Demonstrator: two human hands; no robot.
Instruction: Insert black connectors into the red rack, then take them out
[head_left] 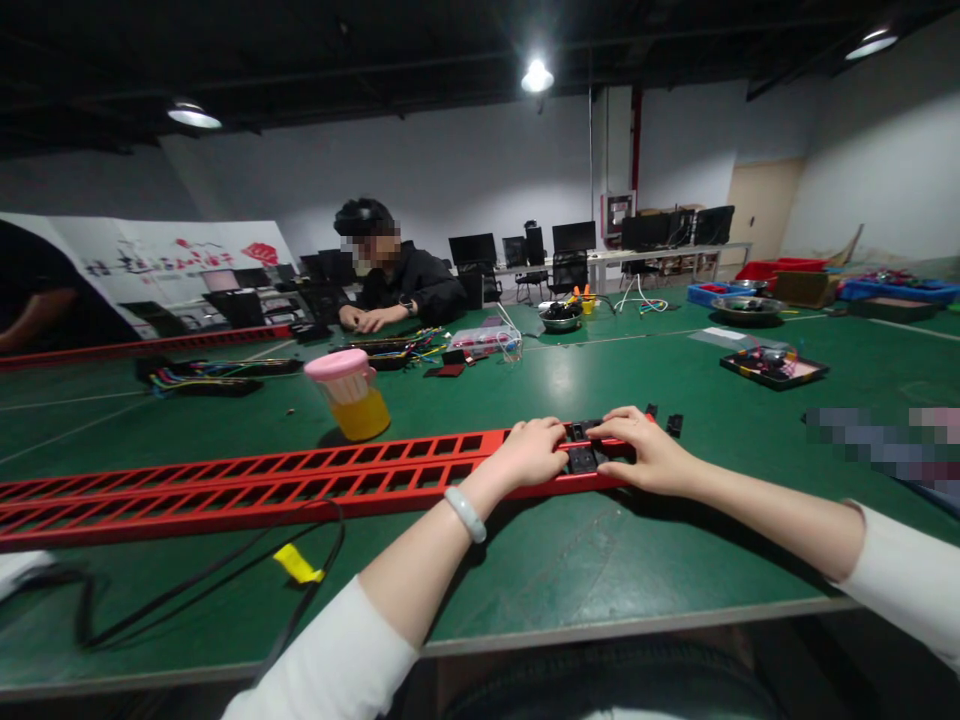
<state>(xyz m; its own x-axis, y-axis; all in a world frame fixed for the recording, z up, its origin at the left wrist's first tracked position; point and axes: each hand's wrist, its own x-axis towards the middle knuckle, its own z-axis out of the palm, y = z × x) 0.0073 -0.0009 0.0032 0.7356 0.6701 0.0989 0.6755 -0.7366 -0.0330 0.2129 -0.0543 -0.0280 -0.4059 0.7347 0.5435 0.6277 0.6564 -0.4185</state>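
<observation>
As the curled left hand (529,452) steadies a long red slotted metal rail (300,497), the flat-fingered right hand (643,452) apparently seats small black plastic clips (581,459) at its right end, next needing even pressure.

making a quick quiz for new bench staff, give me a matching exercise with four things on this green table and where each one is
Things:
1. left hand
2. cup with pink lid
3. yellow tag
4. black tray

Places:
a. on the black cable, near the front edge of the table
b. far right side of the table, with small items in it
c. resting on the right end of the red rail
d. standing just behind the red rail, toward its middle

Pairs: 1-c, 2-d, 3-a, 4-b
</observation>
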